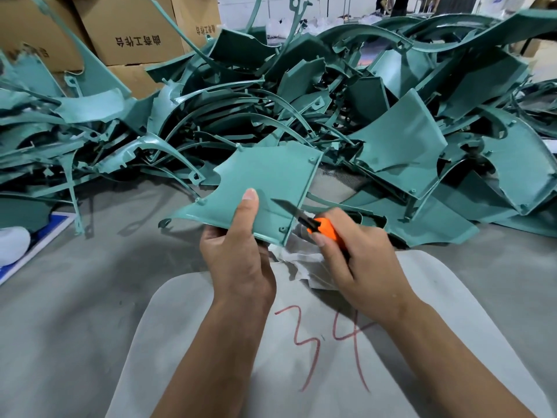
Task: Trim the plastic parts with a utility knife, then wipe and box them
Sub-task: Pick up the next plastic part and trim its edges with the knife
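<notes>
Plastic part (265, 188), a teal panel with small pegs along its edges, sits at the centre of the frame, lifted off the grey tabletop (75, 297) in your left hand (238, 254): your thumb lies flat on its near face and the other fingers curl behind its lower edge. Your right hand (358, 260), just right of centre, is wrapped round the orange handle of the utility knife (313, 223), index finger along the handle's top. The dark blade is out and points up and left, its tip over the lower right area of the panel's face; whether the edge touches the plastic cannot be told. Beneath both hands a crumpled white cloth (301, 260) lies on a pale mat (437, 312) marked in red with "34", which fills the lower middle of the frame. Across the whole upper half a big heap of teal parts (391, 131), curved strips and panels tangled together, covers the far side of the tabletop. Brown cardboard boxes (132, 28) printed with dark characters stand at the upper left behind the heap. A blue and white sheet (39, 236) lies at the left edge.
</notes>
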